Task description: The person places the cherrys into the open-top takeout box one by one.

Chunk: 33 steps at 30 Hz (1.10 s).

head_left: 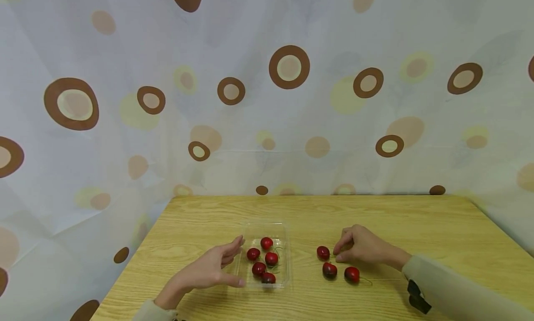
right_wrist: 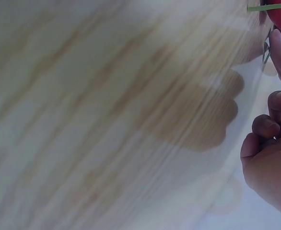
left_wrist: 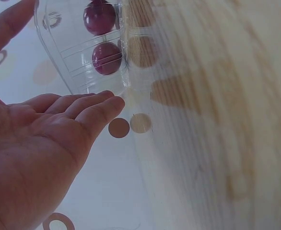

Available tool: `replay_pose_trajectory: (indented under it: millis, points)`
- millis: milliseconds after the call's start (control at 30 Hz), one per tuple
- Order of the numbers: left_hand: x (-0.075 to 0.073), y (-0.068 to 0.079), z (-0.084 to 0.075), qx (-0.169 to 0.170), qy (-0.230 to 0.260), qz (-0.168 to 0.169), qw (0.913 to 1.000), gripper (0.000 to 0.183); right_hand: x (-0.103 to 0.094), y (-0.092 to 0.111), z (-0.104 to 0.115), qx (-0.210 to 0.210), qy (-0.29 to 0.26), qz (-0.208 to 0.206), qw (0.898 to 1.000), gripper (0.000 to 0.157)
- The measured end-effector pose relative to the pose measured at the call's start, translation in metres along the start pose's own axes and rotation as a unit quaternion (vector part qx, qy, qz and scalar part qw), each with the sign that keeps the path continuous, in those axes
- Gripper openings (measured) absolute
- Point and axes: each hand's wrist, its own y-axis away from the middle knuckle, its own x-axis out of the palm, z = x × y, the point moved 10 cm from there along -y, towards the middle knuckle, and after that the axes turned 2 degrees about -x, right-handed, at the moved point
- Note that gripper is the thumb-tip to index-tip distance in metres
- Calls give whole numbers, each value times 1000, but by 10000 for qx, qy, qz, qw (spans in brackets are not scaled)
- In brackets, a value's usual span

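A clear plastic box [head_left: 287,265] with several dark red cherries [head_left: 271,259] in it stands on the wooden table. My left hand [head_left: 217,267] is at its left side, thumb and fingers spread apart, fingertips right at the box wall. In the left wrist view the left hand [left_wrist: 49,129] shows its palm, with nothing in it. Right of the box, my right hand [head_left: 360,247] pinches the thin stem of a cherry [head_left: 323,253] between thumb and forefinger. That cherry lies low at the tabletop. The other fingers of the right hand [right_wrist: 270,129] are curled in.
Two more cherries lie near the right hand, a cherry [head_left: 329,270] just in front of it and a cherry with a stem [head_left: 352,274] below the wrist. Behind the wooden table [head_left: 375,214] hangs a pale curtain [head_left: 258,122] with brown and yellow spots.
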Motion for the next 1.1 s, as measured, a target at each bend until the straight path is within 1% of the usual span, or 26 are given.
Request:
replay_pose_trajectory:
  millis: [200, 467, 600, 833, 1100]
  points:
    - [0, 0, 0, -35, 7, -15, 10000, 102, 1, -1, 1, -25, -33, 10, 10000, 8]
    - [-1, 1, -1, -2, -63, -49, 10000, 103, 3, 0, 5, -11, -223, 71, 9997, 5]
    - [-1, 1, -1, -10, -53, -53, 10000, 103, 1, 0, 7, -48, -188, 40, 9998, 7]
    - [0, 0, -2, 18, -10, -21, 10000, 102, -5, 1, 12, 24, -215, -78, 9997, 7]
    - [0, 0, -1, 44, -38, -21, 10000, 102, -13, -3, 33, -315, -121, -196, 9992, 5]
